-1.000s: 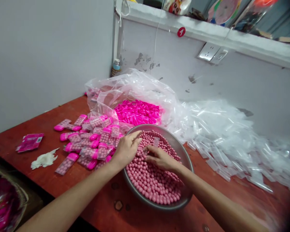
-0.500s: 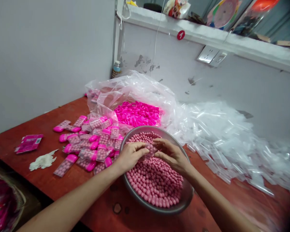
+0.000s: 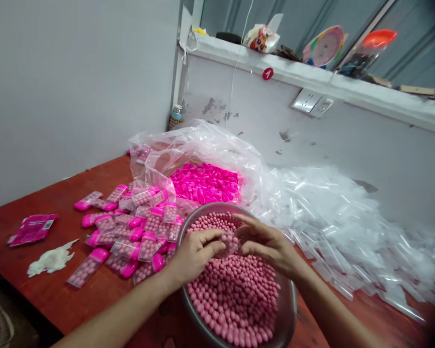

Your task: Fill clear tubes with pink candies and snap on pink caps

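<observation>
1. Two bare hands work over a round metal bowl (image 3: pixel 287 299) on the red counter (image 3: pixel 68 198); clock directions below are taken from the middle of that bowl.
2. Pink beads (image 3: pixel 232 299) fill much of the bowl, with bare metal wall showing at 3 o'clock.
3. At 10 o'clock over the bowl, the left hand (image 3: pixel 194 256) has its grip closed on a small clear case (image 3: pixel 231 241), pinched between thumb and fingers. The case holds pink beads and sits above the loose ones, towards 12 o'clock.
4. Between 1 and 2 o'clock is the right hand (image 3: pixel 270 244), its grip open, thumb and fingers parted beside the case; whether they touch it I cannot tell.
5. At 11 o'clock a transparent plastic bag (image 3: pixel 210 137) lies spread open, with bright pink caps (image 3: pixel 205 183) heaped in it.
6. Between 9 and 10 o'clock lie many capped cases (image 3: pixel 125 232), bead-filled and pink-topped, jumbled on one another.
7. At 2 o'clock clear, uncapped-looking tubes (image 3: pixel 333 227) form a large heap.
8. Near 9 o'clock, beyond the capped cases, are a flat pink packet (image 3: pixel 34 229) and a crumpled white scrap (image 3: pixel 52 258).
9. Far off at 1 o'clock, a clear jar (image 3: pixel 364 58) with an orange-red top holds something dark.
</observation>
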A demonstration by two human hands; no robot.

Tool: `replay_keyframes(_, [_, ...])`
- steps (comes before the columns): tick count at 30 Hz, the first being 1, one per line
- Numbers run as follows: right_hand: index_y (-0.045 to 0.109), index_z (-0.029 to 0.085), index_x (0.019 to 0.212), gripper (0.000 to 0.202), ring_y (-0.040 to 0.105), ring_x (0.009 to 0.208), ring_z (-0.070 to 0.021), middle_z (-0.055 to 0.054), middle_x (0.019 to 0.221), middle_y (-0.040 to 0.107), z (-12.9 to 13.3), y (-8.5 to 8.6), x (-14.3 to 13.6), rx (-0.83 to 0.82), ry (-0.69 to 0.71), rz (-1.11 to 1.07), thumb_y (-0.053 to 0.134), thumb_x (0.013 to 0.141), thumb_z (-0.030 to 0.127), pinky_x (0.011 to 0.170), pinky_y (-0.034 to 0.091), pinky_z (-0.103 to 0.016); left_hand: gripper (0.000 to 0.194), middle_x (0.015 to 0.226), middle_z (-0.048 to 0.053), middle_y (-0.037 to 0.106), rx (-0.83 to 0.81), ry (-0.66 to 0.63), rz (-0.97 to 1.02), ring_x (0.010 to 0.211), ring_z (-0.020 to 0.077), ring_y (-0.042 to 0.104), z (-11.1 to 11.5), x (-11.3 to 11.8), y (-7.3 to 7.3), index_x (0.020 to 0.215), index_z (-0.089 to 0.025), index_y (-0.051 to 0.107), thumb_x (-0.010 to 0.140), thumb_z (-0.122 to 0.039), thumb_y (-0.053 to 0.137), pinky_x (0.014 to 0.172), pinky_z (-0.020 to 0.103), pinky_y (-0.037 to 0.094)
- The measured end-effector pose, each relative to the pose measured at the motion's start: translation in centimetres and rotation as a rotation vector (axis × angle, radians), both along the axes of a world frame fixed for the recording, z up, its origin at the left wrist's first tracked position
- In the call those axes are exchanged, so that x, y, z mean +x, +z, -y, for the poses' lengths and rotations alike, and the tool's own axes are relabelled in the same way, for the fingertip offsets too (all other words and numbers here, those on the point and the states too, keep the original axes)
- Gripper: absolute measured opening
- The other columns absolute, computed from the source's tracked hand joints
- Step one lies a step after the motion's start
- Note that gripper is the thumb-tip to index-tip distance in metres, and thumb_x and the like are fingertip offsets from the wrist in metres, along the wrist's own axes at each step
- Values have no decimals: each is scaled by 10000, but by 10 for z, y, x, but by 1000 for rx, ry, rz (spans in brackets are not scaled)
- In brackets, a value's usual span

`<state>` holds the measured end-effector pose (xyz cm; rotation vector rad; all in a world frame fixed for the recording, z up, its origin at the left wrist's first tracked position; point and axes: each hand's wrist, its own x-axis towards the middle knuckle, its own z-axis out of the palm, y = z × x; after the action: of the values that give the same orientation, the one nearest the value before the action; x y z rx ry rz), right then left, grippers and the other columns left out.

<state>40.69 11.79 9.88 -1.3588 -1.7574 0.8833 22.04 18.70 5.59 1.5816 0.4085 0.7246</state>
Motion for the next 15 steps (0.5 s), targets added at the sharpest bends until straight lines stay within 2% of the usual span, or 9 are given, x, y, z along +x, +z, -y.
replay_keyframes(2, [486,243,1213,418,584,629,-125,-15,795,629,-16,-1,15,-19,-108,-31,560,804,294,572,490,-256,221,938,34,679,61,-6,-14,878,166,599,2,0,4,959,-185,669,794,-177,522,816,245,423])
replay_keyframes(5, [616,166,1016,289,594,617,-142,-27,728,649,-57,-11,45,44,-294,310,512,817,347,593,488,-262,186,904,27,681,23,-22,-6,867,156,602,4,0,6,923,-185,661,809,-199,514,803,228,424])
replay_keyframes(7, [639,148,956,267,610,627,-155,-35,716,665,-92,-21,62,53,-350,538,480,829,320,597,484,-257,178,899,27,678,-49,-46,3,865,156,603,3,-1,6,916,-179,649,817,-208,504,790,223,430])
replay_keyframes(10, [663,155,897,206,624,695,-175,-45,762,683,-147,-33,71,61,-334,686,501,807,244,639,469,-257,175,867,18,671,-119,-35,8,829,146,600,1,-2,5,909,-176,643,818,-184,493,751,212,436])
replay_keyframes(12, [669,166,893,192,622,772,-182,-50,831,687,-180,-40,66,75,-297,779,508,801,215,697,452,-258,175,845,8,664,-137,9,11,805,133,594,0,-3,4,902,-174,644,807,-150,500,732,198,431])
replay_keyframes(15, [647,185,972,225,593,893,-189,-67,972,660,-223,-50,50,90,-225,914,477,824,190,774,421,-263,183,824,4,658,-176,-8,19,784,121,590,-2,-2,2,890,-164,647,801,-116,494,714,182,433])
